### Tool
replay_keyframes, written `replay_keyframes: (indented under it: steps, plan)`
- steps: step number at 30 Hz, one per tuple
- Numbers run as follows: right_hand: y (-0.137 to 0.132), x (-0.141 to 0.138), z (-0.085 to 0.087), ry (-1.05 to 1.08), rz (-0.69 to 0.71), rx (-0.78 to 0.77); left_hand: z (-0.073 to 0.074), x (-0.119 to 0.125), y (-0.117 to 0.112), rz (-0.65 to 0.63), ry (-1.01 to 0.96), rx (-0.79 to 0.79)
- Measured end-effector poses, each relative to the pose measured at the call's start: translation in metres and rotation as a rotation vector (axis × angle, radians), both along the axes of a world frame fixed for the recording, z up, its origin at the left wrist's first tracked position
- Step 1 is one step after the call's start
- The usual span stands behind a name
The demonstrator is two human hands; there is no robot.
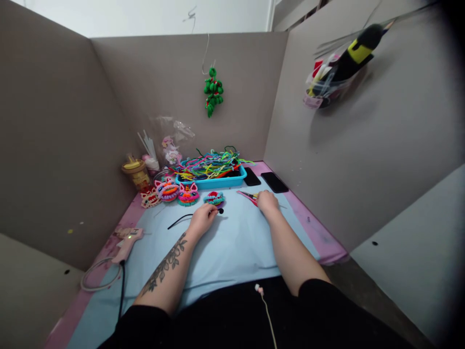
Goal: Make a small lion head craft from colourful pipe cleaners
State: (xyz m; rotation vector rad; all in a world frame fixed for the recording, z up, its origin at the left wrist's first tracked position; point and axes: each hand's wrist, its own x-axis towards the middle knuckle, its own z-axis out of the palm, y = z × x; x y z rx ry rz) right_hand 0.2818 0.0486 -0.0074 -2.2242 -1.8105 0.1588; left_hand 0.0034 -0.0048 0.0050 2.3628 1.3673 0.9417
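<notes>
from the head view, i see the left hand (203,218) with its fingers pinched on a black fuzzy wire (221,211). one end is a little round curl, and the other end sticks out to the left, over the blue cloth (236,242). the right hand (268,201) touches the red-handled pliers (250,197); i can't tell if its fingers grip them. a blue tray (214,184) sits behind.
</notes>
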Motion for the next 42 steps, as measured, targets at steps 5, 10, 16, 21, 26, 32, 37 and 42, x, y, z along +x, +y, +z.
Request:
replay_keyframes:
  steps: [5, 10, 16, 21, 26, 32, 37, 42]
  plan:
    - [0.001, -0.008, -0.003, 0.043, 0.057, 0.117, 0.001, 0.000, 0.000, 0.001, 0.001, 0.012]
    - [0.002, -0.017, -0.006, 0.547, 0.144, 0.320, 0.003, 0.000, -0.001, 0.010, 0.006, 0.009]
    - [0.001, -0.025, 0.002, 1.301, 0.191, 0.199, 0.001, 0.002, -0.002, -0.006, 0.015, -0.019]
    - [-0.002, -0.032, 0.006, 1.266, 0.272, 0.289, 0.001, 0.001, -0.004, 0.000, -0.009, -0.011]
    - [-0.010, -0.028, 0.007, 0.551, 0.120, 0.434, 0.001, 0.000, -0.003, 0.004, -0.052, 0.000]
    - [-0.011, -0.023, 0.011, 0.438, 0.029, 0.417, 0.000, 0.000, 0.001, 0.061, -0.196, 0.056]
    - [-0.013, -0.030, 0.016, 1.047, 0.048, 0.365, -0.001, -0.004, 0.006, 0.233, -0.334, 0.062]
    - [-0.032, -0.060, 0.018, 1.335, 0.347, 0.074, -0.002, -0.006, 0.010, 0.307, -0.450, 0.057]
